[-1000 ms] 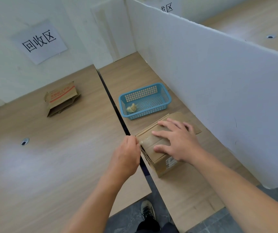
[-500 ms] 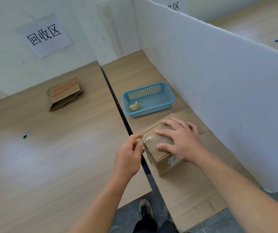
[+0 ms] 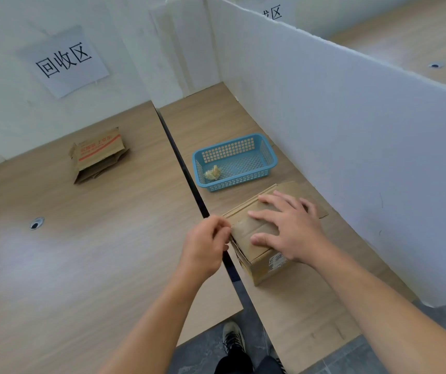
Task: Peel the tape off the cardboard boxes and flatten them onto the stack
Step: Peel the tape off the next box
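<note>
Two wood-grain worktops side by side, with a dark gap between them. The left worktop (image 3: 81,252) meets a white wall at its far edge; the right worktop (image 3: 310,306) runs along a white partition board (image 3: 351,157) on its right edge.

Brown cardboard box (image 3: 246,233) – still assembled, standing on the right worktop just beside its left edge, towards the near end. Top flaps lie closed. A white printed label (image 3: 277,261) shows on its near side face.

Right hand (image 3: 289,230) lies flat on the box top, grip spread, fingers straight and pressing down on the flaps.

Left hand (image 3: 205,247) is at the box's top left edge, grip pressed together: thumb and forefinger pinch right at that edge. Whether a tape end sits between them cannot be made out.

Blue plastic lattice basket (image 3: 235,182) sits on the right worktop beyond the box, near the same left edge, apart from the box. Inside, at its near left corner, is a small crumpled yellowish wad (image 3: 212,172).

Flattened brown cardboard box with red print (image 3: 97,155) lies on the left worktop towards the far edge, well apart from the hands.

White paper sign with black characters (image 3: 65,60) is on the wall above it. A round cable hole (image 3: 36,223) is in the left worktop. A dark shoe (image 3: 232,338) rests on the grey floor below the near edges.
</note>
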